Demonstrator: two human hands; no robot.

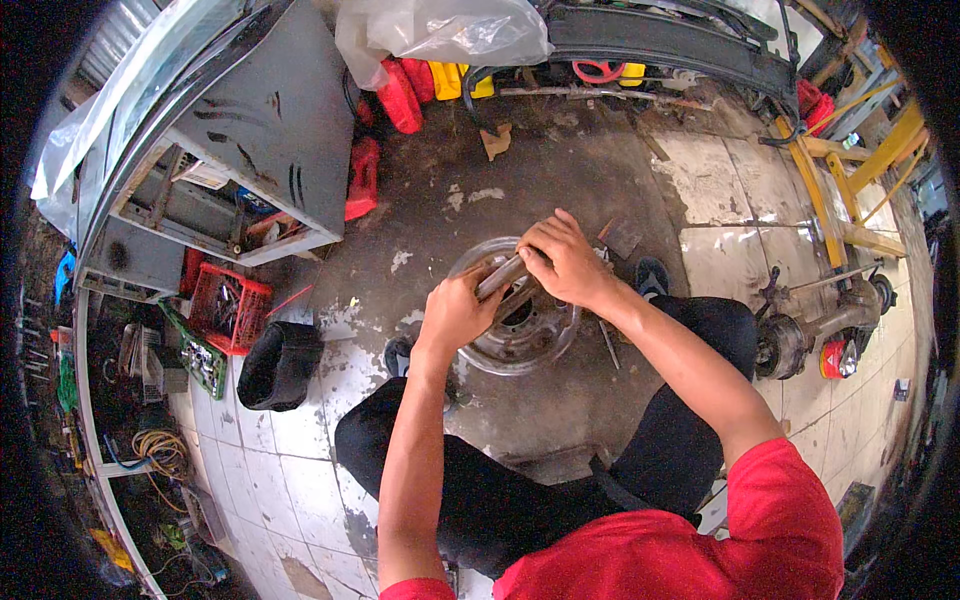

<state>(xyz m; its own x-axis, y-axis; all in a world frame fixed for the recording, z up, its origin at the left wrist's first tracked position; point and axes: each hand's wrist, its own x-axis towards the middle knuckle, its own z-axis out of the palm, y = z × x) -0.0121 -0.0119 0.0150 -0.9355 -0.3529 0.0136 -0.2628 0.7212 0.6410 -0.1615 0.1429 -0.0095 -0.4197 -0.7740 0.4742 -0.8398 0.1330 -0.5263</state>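
A bare steel wheel rim [515, 358] lies flat on the stained floor between my feet. Above it, both of my hands grip a short greyish-brown bar-shaped piece [502, 277], whose exact kind I cannot make out. My left hand [458, 312] wraps the lower-left end. My right hand [568, 262] closes over the upper-right end, fingers curled across the top. The piece slants up to the right, and my hands hide part of the rim. Whether it touches the rim I cannot tell.
A grey metal cabinet [262, 115] stands at left, near a red crate [230, 308] and a black open container [280, 366]. Red jerrycans [400, 97] line the back. At right are a yellow frame [815, 195], an axle part [783, 345] and a red can [832, 360].
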